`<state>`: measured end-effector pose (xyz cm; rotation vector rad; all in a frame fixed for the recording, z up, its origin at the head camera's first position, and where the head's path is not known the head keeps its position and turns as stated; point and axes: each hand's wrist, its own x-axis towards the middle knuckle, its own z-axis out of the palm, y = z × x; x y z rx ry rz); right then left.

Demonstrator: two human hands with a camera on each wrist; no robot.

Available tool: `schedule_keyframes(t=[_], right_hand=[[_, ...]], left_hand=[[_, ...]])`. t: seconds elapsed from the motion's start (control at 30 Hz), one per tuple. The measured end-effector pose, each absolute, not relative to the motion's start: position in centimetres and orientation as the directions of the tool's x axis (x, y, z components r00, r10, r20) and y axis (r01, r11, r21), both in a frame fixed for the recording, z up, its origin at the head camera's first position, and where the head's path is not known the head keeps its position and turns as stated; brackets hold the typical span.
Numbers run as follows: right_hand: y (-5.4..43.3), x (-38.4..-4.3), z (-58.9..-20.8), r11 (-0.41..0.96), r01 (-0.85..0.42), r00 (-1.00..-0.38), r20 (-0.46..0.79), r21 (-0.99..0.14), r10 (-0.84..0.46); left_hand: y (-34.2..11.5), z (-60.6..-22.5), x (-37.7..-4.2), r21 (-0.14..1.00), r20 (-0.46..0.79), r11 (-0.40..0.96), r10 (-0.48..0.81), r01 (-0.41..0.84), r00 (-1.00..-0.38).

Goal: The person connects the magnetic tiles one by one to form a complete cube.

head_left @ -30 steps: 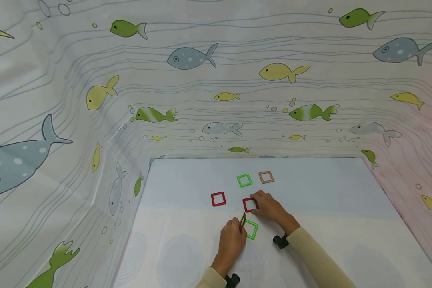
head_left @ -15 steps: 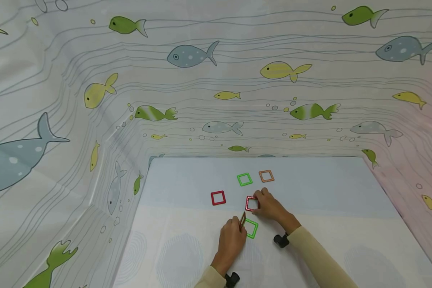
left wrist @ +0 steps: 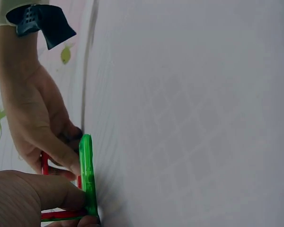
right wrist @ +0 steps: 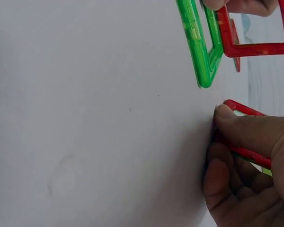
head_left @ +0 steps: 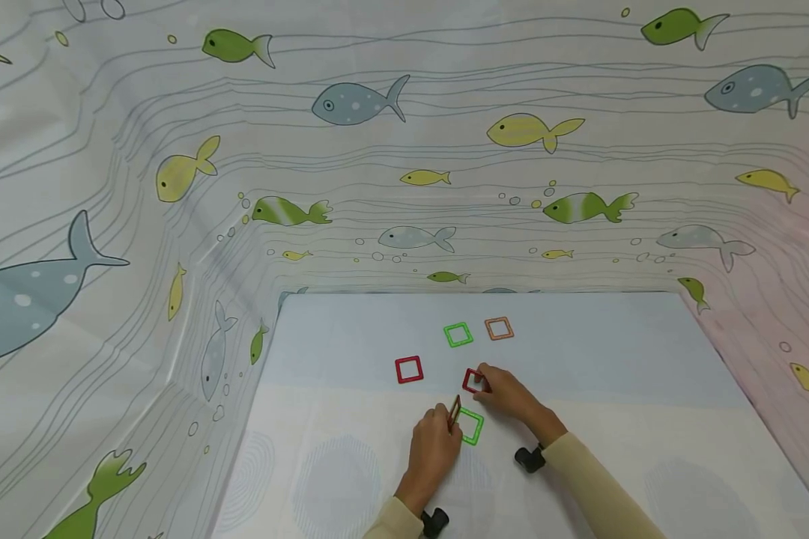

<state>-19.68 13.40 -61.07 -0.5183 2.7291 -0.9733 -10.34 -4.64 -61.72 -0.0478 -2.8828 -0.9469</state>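
Observation:
My left hand (head_left: 434, 445) pinches a red square magnetic tile frame (right wrist: 255, 49), standing upright at the left edge of a green square tile frame (head_left: 479, 430). The green frame lies on the table in the head view, and the two frames touch in the right wrist view. To the upper right, my right hand (head_left: 512, 395) pinches a second red square frame (right wrist: 248, 109) between thumb and fingers, tilted up from the table. The fingers cover part of that frame. A gap separates it from the green frame.
Farther back on the white table (head_left: 337, 337) lie a red square frame (head_left: 398, 371), a green square frame (head_left: 458, 344) and an orange square frame (head_left: 500, 338). A fish-patterned cloth (head_left: 350, 165) rises behind the table and at its sides.
My right hand has shifted the red frame slightly to the right and turned it from lying nearly flat to tilted. My left hand has kept its grip and place.

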Motion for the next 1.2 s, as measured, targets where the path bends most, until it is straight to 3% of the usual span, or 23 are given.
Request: schedule_keyframes(t=[0.23,0.47,0.57,0.87,1.2], right_hand=[[14.4,-18.9,-61.4,0.697,-0.21,-0.946,-0.039,-0.686,-0.323],[15.5,-17.3,-61.7,0.643,-0.215,-0.974,0.114,-0.735,-0.195],[15.8,-16.7,-61.6,0.623,-0.258,-0.966,0.179,-0.738,-0.188],[15.7,-14.9,-61.6,0.516,-0.281,-0.958,0.203,-0.809,-0.203],[14.5,-13.5,-62.3,0.582,-0.467,-0.88,0.416,-0.665,-0.231]], left_hand=[[-4.7,-61.7,-10.3,0.598,0.11,0.799,0.002,0.068,-0.994],[-4.7,-61.9,-10.3,0.592,0.132,0.801,0.011,0.087,-0.991],[-4.7,-61.9,-10.4,0.593,0.13,0.801,0.004,0.081,-0.992],[-4.7,-61.9,-10.6,0.605,0.086,0.795,-0.004,0.049,-0.996],[-4.7,-62.0,-10.4,0.591,0.124,0.804,-0.005,0.07,-0.992]])
